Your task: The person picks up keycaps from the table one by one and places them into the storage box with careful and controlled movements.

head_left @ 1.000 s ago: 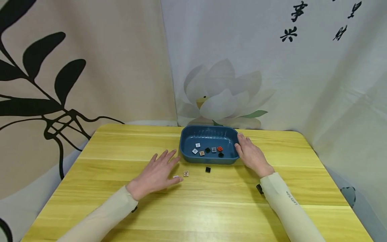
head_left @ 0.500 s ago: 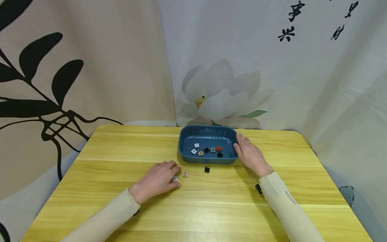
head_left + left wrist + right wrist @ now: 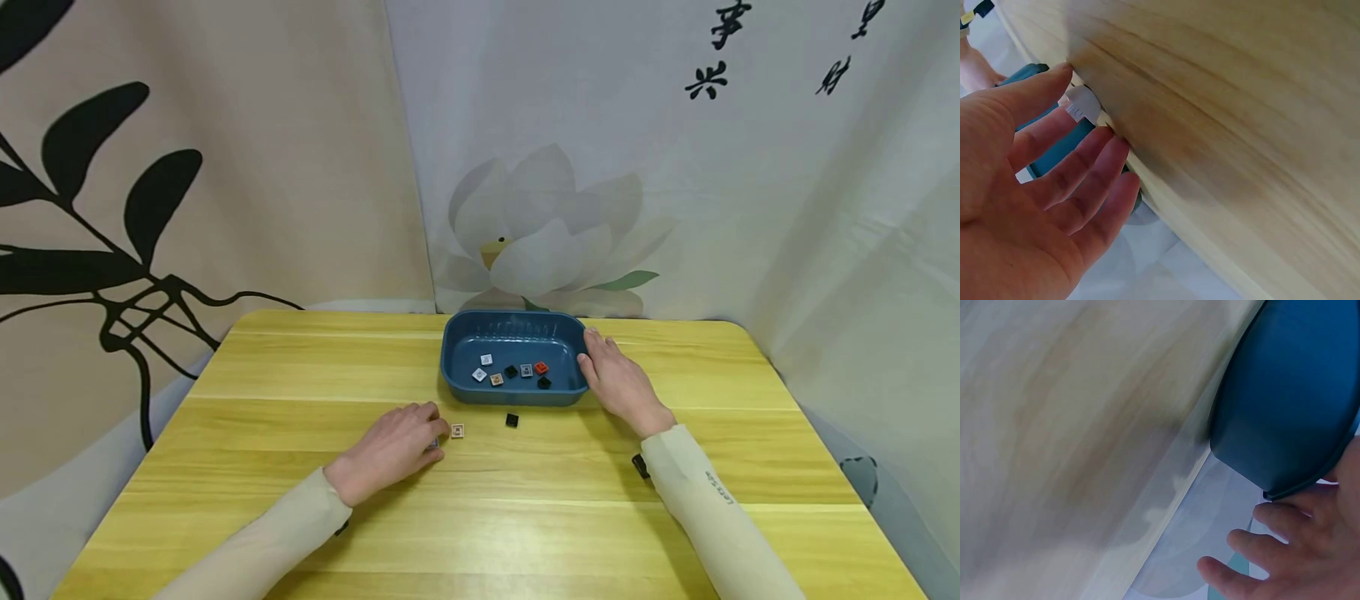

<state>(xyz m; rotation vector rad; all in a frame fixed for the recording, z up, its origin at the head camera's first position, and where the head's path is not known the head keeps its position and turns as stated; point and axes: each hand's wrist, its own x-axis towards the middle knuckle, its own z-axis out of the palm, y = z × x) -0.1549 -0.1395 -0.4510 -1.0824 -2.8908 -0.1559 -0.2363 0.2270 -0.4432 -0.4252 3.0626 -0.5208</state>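
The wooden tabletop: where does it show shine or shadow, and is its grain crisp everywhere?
Head view: pale glare on the wooden tabletop, soft shadows beside both sleeves; left wrist view: grain lines readable, a soft shadow beside the left hand; right wrist view: grain blurred, a dim shadow near the blue tray.

the curtain (image 3: 615, 92) bears 事 (image 3: 730, 23) and 兴 (image 3: 707, 81).

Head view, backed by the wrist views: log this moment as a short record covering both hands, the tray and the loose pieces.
Surface: wooden table
Left hand: thumb and fingers around a white piece; whether pinched, unclear
Right hand: touching the right end of the blue tray
Tray contents: seven small pieces, including a red one
Loose on table: a pale piece and a black piece, on the tray's near side
Backdrop: printed cloth
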